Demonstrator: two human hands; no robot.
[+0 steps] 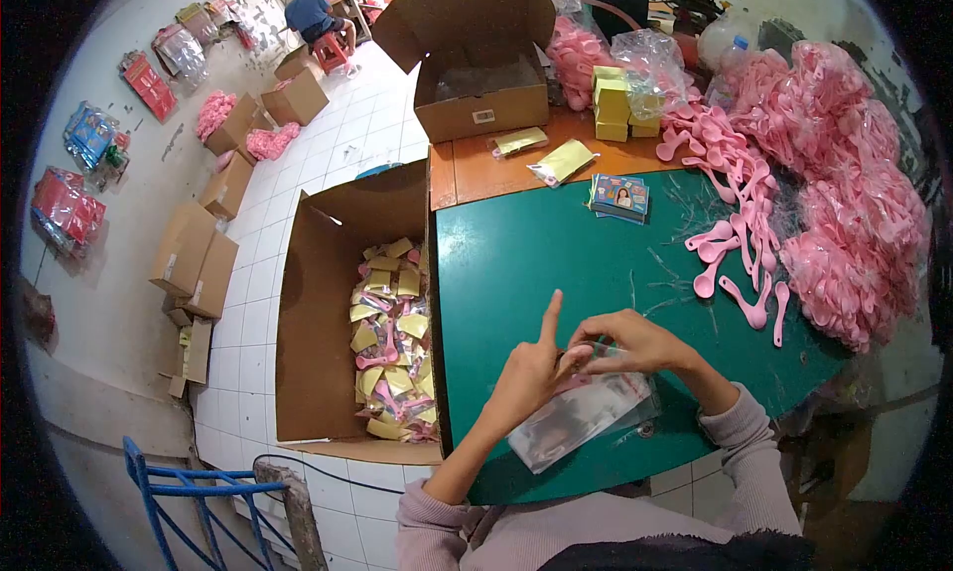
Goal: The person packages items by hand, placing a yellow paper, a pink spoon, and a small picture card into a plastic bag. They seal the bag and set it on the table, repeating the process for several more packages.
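Note:
Over the green table's near side, my left hand (536,370) has its index finger stretched up while the thumb and other fingers close on a small clear plastic bag (608,352). My right hand (638,339) pinches the same bag from the other side, fingertips meeting those of the left. A bit of pink shows under the left fingers; what it belongs to is hidden. Just below both hands lies a pile of flat clear plastic bags (576,427). Loose pink measuring spoons (749,308) lie to the right, and a stack of printed cards (619,196) farther back.
Left of the table stands a deep cardboard box (318,303) holding many packed spoons with yellow pieces. Large bags of pink spoons (854,223) crowd the right edge. Yellow packs (612,104) and an open carton (481,104) stand behind. A person (313,15) sits far back.

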